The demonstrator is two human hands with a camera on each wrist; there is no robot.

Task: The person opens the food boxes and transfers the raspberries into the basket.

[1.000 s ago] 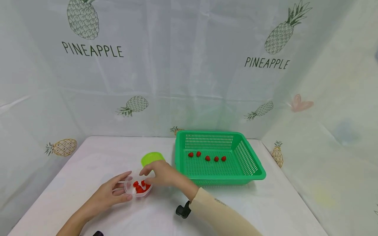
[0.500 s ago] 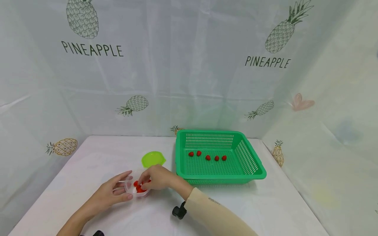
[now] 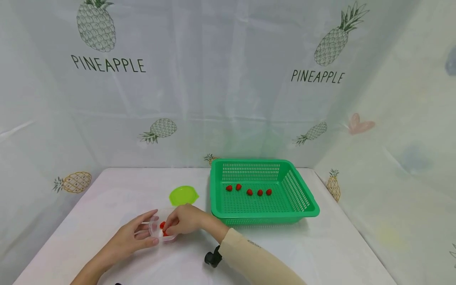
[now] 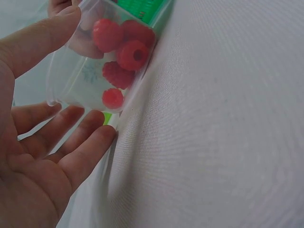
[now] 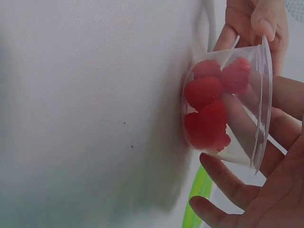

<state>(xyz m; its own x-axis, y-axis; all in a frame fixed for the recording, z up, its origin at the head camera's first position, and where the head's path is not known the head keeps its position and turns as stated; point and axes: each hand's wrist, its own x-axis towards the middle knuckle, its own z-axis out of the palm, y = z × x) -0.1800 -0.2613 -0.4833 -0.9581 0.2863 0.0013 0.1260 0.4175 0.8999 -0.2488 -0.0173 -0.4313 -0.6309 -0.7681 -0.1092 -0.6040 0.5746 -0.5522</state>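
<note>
A clear plastic tub (image 3: pixel 154 226) stands on the white-covered table with several red raspberries (image 4: pixel 108 35) inside. My left hand (image 3: pixel 128 239) cups it from the left, thumb at the near side and fingers curved round the far side. From the right, my right hand (image 3: pixel 187 218) dips its fingers into the tub. Through the tub's wall in the right wrist view, those fingers reach close to one raspberry (image 5: pixel 236 75); whether they pinch it is not visible. The ring and little fingers (image 5: pixel 225 175) stay outside, beside the wall.
Behind the tub a bright green lid (image 3: pixel 183 195) lies flat on the table. To the right stands a green slotted basket (image 3: pixel 265 215), with several raspberries (image 3: pixel 260 192) spaced out on its floor. A pineapple-printed sheet (image 3: pixel 221 91) hangs as the back wall.
My right hand came down into the tub and its fingers have closed in on the raspberries. My left hand stays at the tub's left side.
</note>
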